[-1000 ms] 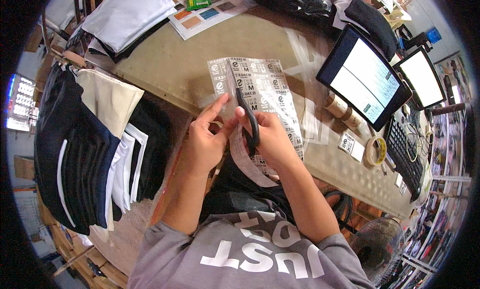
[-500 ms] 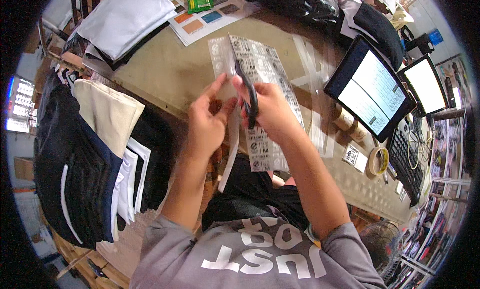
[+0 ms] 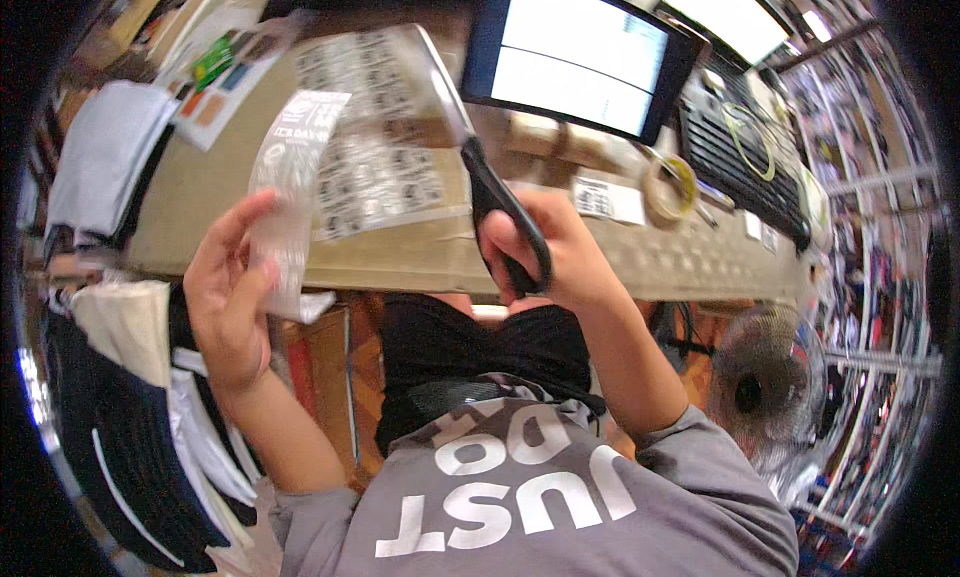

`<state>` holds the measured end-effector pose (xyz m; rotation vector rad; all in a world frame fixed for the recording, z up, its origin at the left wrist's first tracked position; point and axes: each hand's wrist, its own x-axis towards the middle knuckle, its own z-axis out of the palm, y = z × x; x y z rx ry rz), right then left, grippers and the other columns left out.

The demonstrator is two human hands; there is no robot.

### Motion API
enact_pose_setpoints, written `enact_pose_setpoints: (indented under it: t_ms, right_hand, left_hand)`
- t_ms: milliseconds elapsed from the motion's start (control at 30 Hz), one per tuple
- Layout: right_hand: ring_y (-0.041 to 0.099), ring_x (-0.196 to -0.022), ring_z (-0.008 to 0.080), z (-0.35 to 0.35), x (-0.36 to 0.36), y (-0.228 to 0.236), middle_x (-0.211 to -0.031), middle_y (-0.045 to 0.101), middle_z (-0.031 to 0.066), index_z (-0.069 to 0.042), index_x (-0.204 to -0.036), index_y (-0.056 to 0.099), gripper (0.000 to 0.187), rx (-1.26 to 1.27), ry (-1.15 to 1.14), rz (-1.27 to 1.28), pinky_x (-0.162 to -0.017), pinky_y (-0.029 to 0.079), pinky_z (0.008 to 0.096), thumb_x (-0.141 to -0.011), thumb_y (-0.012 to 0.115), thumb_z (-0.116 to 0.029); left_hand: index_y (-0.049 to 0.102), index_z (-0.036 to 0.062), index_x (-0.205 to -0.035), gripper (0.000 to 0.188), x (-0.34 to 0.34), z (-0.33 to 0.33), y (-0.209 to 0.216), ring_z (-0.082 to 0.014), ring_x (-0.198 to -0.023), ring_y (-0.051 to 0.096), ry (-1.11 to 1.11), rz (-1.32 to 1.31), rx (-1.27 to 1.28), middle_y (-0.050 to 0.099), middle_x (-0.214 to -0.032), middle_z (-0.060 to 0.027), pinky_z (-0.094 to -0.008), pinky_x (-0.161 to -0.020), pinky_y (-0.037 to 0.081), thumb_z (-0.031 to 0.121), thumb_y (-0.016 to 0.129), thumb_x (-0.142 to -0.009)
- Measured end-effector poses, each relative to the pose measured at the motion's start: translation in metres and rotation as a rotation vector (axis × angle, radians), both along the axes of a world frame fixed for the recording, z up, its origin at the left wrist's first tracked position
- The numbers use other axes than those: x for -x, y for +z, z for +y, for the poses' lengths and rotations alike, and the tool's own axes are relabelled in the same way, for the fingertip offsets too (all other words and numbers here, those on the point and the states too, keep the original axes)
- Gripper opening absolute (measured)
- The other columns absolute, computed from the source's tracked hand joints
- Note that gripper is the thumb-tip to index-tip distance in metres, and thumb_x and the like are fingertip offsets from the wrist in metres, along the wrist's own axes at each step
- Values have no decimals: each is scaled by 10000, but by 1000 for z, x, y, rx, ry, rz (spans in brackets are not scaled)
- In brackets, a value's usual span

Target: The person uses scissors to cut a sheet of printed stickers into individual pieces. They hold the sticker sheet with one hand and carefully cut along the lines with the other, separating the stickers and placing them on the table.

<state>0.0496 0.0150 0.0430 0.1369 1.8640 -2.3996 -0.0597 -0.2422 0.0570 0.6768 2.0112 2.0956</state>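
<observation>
My left hand [image 3: 232, 292] pinches a narrow see-through strip [image 3: 292, 177] printed with white lettering, held upright above the table's near edge. The strip's lower part is blurred. In my right hand [image 3: 545, 247] is a pair of scissors [image 3: 487, 182] with black handles, my fingers closed round them. Their blades point up and away, past the side of a larger printed transparent sheet [image 3: 385, 172]. That sheet lies on the table between my hands, touched by neither, its dark print in rows.
A large screen [image 3: 570, 57] stands beyond, with a keyboard [image 3: 745, 142] and a tape roll [image 3: 668, 189] to its right. White cloth [image 3: 110, 157] is stacked at left; folded dark garments [image 3: 120, 437] hang below. A fan [image 3: 755, 377] stands at lower right.
The strip has come away from the sheet and moved left in my left hand. The sheet now lies on the table. The scissors have swung away from it, and the view has turned right.
</observation>
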Motion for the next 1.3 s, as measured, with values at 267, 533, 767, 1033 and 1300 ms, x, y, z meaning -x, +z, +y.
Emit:
enact_pose_setpoints:
  t_ms: [267,533,767,1033,1300]
  right_hand:
    - [562,-500,147,31,-179,-51,-650,529,36,-10,-781,539,562,-68,-381,-183,-426,455,273,-768,666,-557]
    - [553,-616,112,-2,-232,-87,-662,541,25,-23,-813,523,587,58,-201,-244,-565,448,263,-825,561,-609]
    - [505,-571,64,-3,-218,-88,-616,524,-1,-15,-794,528,339,87,-135,-276,-521,419,228,-866,620,-333]
    - [518,-534,57,5,-192,-101,-575,532,-8,-21,-746,524,340,94,-160,-264,-471,410,227,-859,644,-318]
    - [545,-535,63,9,-179,-101,-577,541,-5,-27,-754,529,304,142,-163,-268,-470,417,217,-851,664,-281]
  left_hand:
    - [620,-41,-1026,428,-31,92,-41,-181,-979,574,-693,-113,422,633,-1006,-103,-272,-900,410,-47,404,-657]
    - [621,-59,-1015,439,-45,113,-32,-153,-915,577,-733,-184,503,636,-969,-96,-256,-850,438,-48,368,-657]
    - [625,-62,-1030,516,-42,125,-45,-141,-910,587,-736,-382,461,632,-988,-90,-223,-840,435,8,405,-568]
    - [640,-81,-996,529,-39,131,-44,-197,-992,579,-763,-424,456,629,-1020,-132,-256,-922,404,21,424,-524]
    - [646,-72,-1000,510,-39,133,-42,-216,-996,570,-792,-360,471,623,-1019,-138,-282,-935,394,17,417,-553]
